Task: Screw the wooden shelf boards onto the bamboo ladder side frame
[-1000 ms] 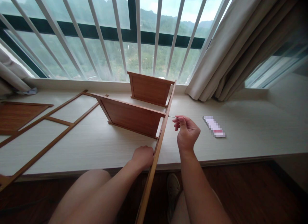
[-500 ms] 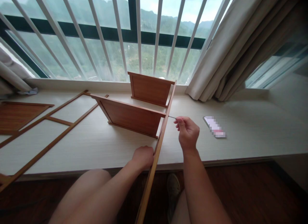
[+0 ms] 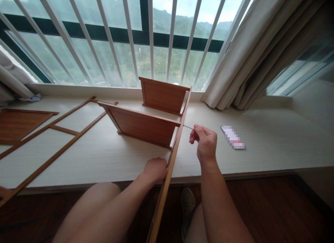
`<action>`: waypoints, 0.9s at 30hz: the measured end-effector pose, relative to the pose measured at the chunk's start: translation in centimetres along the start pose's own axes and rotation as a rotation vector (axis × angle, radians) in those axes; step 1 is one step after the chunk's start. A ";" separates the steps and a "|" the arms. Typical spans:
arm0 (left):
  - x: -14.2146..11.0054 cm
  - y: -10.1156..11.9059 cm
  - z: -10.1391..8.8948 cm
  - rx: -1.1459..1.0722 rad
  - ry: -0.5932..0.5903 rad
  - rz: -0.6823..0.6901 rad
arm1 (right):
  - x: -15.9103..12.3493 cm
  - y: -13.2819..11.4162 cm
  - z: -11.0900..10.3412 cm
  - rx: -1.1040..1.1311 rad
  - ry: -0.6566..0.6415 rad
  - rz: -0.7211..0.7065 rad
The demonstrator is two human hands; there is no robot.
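Note:
My left hand [image 3: 156, 170] is closed round a long wooden side frame [image 3: 174, 152], its fingers partly hidden behind the wood. Two reddish-brown wooden panels stand on edge against this frame's left side: the nearer panel [image 3: 142, 126] and the farther panel [image 3: 164, 96]. Between the thumb and fingers of my right hand [image 3: 206, 140] is a thin metal hex key [image 3: 188, 127]. Its tip meets the frame's right side, level with the near panel's top edge.
A second wooden frame with a crossbar [image 3: 64, 130] lies at the left, beside another panel [image 3: 26, 123]. At the right a phone [image 3: 233, 137] lies on the pale window ledge [image 3: 273, 142]. Behind are a barred window and a beige curtain [image 3: 242, 62].
My right hand has shifted slightly right along the hex key, and more of its shaft shows. The left hand, frame and panels stay nearly in place.

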State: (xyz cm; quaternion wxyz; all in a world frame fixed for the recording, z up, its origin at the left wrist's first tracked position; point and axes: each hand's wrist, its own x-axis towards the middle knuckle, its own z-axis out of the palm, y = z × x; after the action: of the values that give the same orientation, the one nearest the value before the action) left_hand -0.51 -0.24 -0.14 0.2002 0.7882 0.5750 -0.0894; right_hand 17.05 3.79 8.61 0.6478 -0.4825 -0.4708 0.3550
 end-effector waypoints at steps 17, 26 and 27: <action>0.1 -0.2 0.3 0.013 0.017 0.021 | 0.2 -0.3 -0.4 -0.097 -0.002 -0.038; 0.0 -0.1 0.3 0.020 0.024 0.014 | 0.2 0.1 -1.5 -0.332 -0.057 -0.230; -0.1 -0.1 0.3 0.021 0.027 0.015 | 0.2 0.2 -1.4 -0.339 -0.049 -0.247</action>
State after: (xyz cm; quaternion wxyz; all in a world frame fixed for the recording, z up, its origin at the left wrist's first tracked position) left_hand -0.62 -0.38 -0.44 0.1847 0.7956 0.5709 -0.0834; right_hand 18.48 3.62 8.31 0.5842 -0.5145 -0.5949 0.2003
